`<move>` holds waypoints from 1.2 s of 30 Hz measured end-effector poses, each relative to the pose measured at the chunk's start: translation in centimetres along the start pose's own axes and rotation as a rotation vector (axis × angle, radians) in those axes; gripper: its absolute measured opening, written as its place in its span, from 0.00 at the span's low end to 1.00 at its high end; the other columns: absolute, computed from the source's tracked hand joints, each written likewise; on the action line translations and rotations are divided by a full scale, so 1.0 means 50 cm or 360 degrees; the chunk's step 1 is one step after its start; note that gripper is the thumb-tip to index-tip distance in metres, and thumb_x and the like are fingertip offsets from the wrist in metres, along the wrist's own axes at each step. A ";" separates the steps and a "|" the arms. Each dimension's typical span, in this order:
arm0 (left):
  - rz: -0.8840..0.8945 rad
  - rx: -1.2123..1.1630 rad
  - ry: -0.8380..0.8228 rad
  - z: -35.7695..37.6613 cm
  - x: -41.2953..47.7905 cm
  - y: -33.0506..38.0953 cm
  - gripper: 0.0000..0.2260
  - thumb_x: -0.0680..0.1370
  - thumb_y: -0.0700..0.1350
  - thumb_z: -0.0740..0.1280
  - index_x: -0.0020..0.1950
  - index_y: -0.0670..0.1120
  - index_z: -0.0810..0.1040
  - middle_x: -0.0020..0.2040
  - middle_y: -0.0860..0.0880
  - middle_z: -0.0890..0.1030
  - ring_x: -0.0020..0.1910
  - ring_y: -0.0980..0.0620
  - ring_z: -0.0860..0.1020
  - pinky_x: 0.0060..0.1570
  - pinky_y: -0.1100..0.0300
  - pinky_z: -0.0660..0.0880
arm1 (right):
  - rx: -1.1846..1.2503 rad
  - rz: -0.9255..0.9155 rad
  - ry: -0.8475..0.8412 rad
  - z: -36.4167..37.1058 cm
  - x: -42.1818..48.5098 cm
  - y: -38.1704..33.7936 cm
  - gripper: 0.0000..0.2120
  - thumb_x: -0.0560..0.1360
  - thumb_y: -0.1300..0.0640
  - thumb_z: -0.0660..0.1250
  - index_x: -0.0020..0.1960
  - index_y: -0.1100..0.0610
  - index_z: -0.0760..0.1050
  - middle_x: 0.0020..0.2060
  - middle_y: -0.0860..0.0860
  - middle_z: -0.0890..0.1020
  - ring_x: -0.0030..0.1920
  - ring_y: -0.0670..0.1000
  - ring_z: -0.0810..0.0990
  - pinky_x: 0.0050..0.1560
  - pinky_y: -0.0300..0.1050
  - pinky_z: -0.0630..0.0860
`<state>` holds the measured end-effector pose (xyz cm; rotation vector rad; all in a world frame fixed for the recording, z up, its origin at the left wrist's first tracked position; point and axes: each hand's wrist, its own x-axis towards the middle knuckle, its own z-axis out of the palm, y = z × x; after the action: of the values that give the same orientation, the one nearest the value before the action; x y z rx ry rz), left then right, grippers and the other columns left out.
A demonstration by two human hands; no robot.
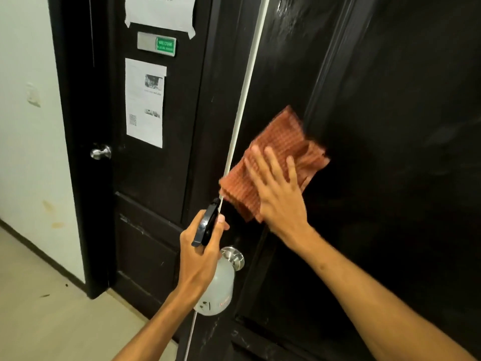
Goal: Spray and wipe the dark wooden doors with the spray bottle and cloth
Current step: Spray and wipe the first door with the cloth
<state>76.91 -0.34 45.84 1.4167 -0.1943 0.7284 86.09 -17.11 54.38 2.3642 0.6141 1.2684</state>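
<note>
A dark wooden door fills the right half of the view, its upper part glossy with wet streaks. My right hand presses a folded orange checked cloth flat against this door, fingers spread and straight. My left hand grips the neck of a clear spray bottle with a black trigger head, held just in front of the door's silver knob. A second dark door stands to the left, past a thin white strip.
The left door carries taped paper notices, a small green and silver sign and a silver knob. A pale wall with a switch lies at far left above a light floor.
</note>
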 end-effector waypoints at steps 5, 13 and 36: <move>0.0017 0.0003 -0.0107 0.031 -0.007 0.015 0.06 0.84 0.48 0.66 0.49 0.51 0.81 0.39 0.45 0.81 0.28 0.34 0.73 0.31 0.40 0.74 | -0.0061 -0.0312 -0.0408 0.049 -0.101 0.042 0.32 0.80 0.54 0.56 0.83 0.52 0.56 0.71 0.61 0.75 0.70 0.63 0.74 0.72 0.57 0.68; 0.0035 -0.0067 -0.0191 0.101 -0.004 0.059 0.05 0.82 0.49 0.66 0.49 0.54 0.81 0.33 0.44 0.79 0.27 0.30 0.70 0.27 0.40 0.73 | -0.0016 -0.0100 -0.0118 -0.007 -0.084 0.085 0.38 0.80 0.48 0.64 0.84 0.54 0.50 0.83 0.57 0.56 0.82 0.59 0.56 0.81 0.58 0.52; 0.0084 -0.0207 -0.0604 0.375 -0.112 0.150 0.07 0.81 0.50 0.66 0.52 0.48 0.82 0.42 0.47 0.84 0.26 0.35 0.73 0.29 0.45 0.74 | -0.0045 0.0517 0.0035 -0.125 -0.327 0.381 0.31 0.83 0.50 0.60 0.84 0.47 0.54 0.84 0.51 0.51 0.83 0.55 0.50 0.80 0.66 0.49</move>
<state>73.84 -20.03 52.41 1.4190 -0.5664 0.4739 76.39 -41.00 56.52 2.5007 0.2196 1.4252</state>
